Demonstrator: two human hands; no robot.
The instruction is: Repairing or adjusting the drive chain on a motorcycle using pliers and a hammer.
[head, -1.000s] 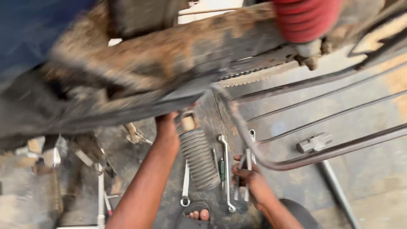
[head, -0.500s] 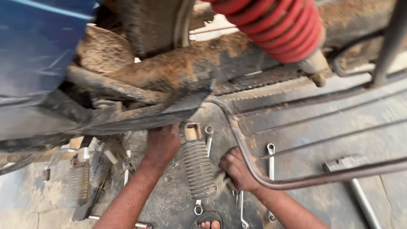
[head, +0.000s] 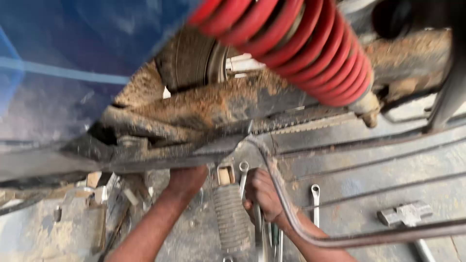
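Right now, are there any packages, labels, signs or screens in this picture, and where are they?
None can be seen: no package, label, sign or screen.
Only workshop things show: a red coil spring at the top, a blue body panel at the upper left, a grey ribbed shock absorber between the left hand and the right hand, and a ring spanner on the floor.

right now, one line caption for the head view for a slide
Under a mud-caked motorcycle frame with a red coil spring, the right hand holds a wrench beside a grey shock absorber.
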